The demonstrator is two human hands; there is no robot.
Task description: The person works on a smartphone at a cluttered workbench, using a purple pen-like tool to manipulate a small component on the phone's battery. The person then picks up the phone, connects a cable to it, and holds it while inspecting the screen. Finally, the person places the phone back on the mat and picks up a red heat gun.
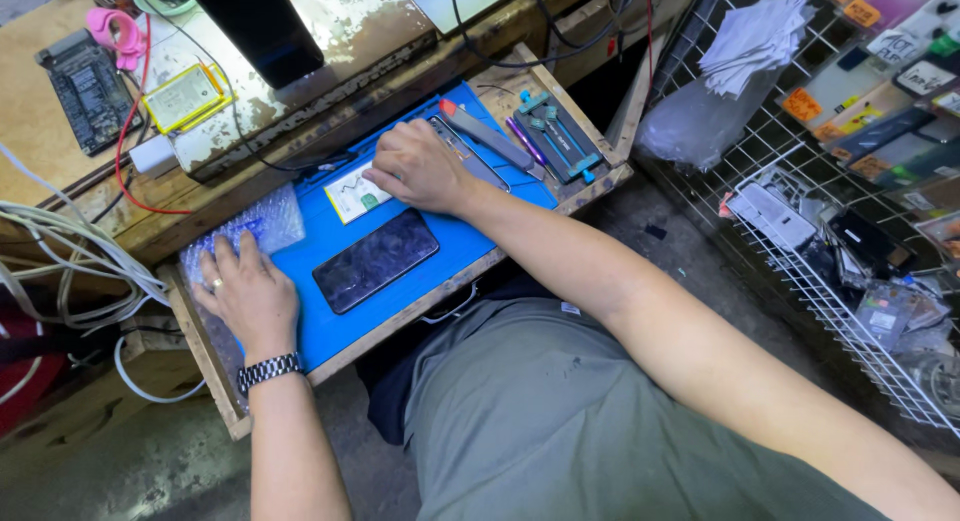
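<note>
At lower left, the left hand [245, 286] lies flat, fingers spread, gripping nothing, pinning the clear bubble-wrap sheet [262, 224]. The black glossy smartphone [375, 260] lies centred on the blue rubber work mat [465, 243]. At upper centre, the right hand [418, 167] rests with curled fingers beside a small white card [352, 194]; whether they hold anything cannot be told.

A phone repair workshop: beneath the hands lies a blue work mat [470, 243] on a worn wooden bench [340, 41]; a circuit board [88, 89] beyond the left hand [245, 291]; wire racks [830, 281] of packaged parts right of the right hand [420, 166].
</note>
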